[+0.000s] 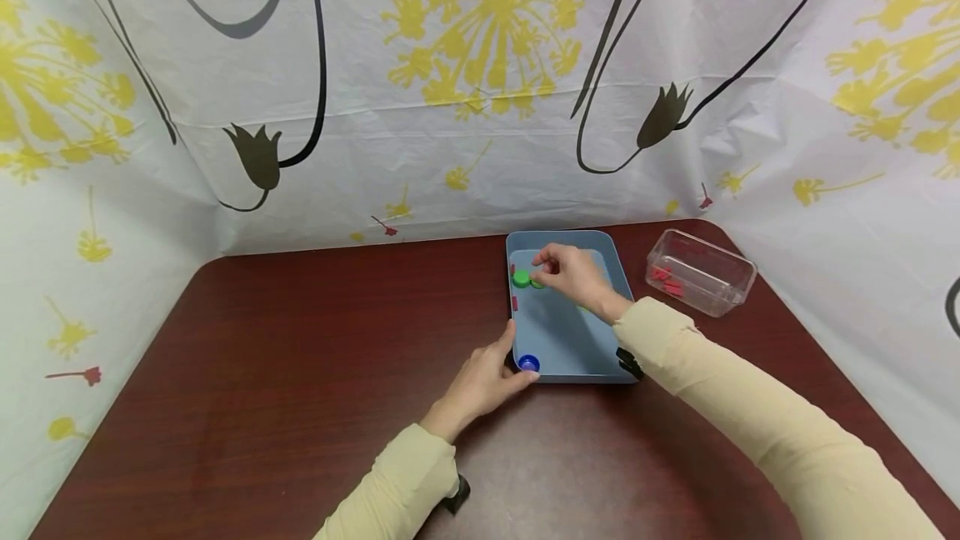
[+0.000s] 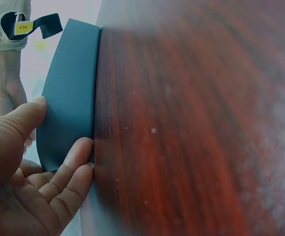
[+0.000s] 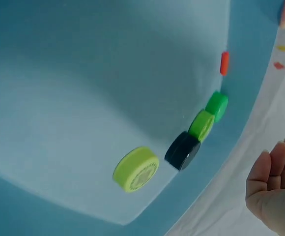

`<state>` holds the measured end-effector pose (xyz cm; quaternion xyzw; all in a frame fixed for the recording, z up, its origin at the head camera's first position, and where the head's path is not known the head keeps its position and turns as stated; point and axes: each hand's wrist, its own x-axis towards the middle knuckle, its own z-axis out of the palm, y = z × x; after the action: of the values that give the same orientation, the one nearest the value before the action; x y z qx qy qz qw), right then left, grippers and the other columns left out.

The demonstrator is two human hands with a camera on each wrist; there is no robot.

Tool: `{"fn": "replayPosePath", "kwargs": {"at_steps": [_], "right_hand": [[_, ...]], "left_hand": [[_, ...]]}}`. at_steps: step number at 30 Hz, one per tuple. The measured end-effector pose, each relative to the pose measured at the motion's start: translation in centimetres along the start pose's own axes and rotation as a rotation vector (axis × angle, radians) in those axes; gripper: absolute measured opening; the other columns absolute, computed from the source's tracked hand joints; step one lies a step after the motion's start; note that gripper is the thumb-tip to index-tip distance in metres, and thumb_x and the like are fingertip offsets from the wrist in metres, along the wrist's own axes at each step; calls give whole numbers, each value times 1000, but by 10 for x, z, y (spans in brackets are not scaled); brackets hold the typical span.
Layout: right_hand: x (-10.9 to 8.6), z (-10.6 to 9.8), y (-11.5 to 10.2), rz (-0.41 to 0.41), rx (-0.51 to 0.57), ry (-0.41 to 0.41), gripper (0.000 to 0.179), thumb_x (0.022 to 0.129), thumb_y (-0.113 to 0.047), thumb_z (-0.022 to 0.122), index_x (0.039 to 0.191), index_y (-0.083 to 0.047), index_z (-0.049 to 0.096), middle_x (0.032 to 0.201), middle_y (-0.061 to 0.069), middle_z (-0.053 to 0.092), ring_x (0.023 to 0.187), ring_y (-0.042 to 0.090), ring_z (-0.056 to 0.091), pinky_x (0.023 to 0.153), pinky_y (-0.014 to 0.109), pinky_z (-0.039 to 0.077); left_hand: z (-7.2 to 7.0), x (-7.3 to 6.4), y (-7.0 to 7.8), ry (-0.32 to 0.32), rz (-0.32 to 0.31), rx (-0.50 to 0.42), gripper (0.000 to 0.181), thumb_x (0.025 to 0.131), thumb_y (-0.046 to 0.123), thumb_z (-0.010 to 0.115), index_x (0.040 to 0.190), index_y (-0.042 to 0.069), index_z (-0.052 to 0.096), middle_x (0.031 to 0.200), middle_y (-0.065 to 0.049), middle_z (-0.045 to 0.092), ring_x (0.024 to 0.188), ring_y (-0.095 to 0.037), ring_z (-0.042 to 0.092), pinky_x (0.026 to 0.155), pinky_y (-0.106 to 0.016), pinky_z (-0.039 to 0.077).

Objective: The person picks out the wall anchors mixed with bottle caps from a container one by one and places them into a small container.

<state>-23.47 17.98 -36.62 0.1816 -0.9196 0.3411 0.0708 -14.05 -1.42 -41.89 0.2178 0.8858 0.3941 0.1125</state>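
A shallow blue tray (image 1: 558,332) lies on the table. At its near left corner my left hand (image 1: 480,377) grips the tray's edge, thumb on the outer wall in the left wrist view, beside a blue cap (image 1: 528,363). My right hand (image 1: 573,273) hovers over the tray's far part, fingers bent, thumb and index apart with nothing visible between them. Near its fingertips are a green cap (image 3: 216,105) and a lighter green cap (image 3: 201,125), in line with a black cap (image 3: 183,150). A larger yellow-green cap (image 3: 136,168) sits apart. A small red piece (image 3: 224,63) lies along the wall.
Right of the tray stands a clear plastic box (image 1: 712,277) with several red pieces (image 1: 667,282) inside. The dark wooden table (image 1: 337,340) extends left of the tray. A patterned white curtain (image 1: 360,107) hangs behind and at both sides.
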Motion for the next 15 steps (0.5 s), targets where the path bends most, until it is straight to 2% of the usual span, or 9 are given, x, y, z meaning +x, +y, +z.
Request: {"fn": "replayPosePath", "kwargs": {"at_steps": [7,15], "right_hand": [[3,15,-1,-7,-22,-101,18,82,-8,72,94,3,66,75,7,61,64,13,52,58,26,43],[5,26,2,-13,-53,-142,19,81,-7,73,94,5,66,75,10,64,65,16,58,61,29,48]], "left_hand": [[0,1,0,-5,12,-12,84,88,36,65,150,3,18,97,-9,63,63,-3,58,59,-21,46],[0,1,0,-10,8,-24,84,89,36,65,150,4,17,101,-9,63,64,-3,58,59,-21,46]]}}
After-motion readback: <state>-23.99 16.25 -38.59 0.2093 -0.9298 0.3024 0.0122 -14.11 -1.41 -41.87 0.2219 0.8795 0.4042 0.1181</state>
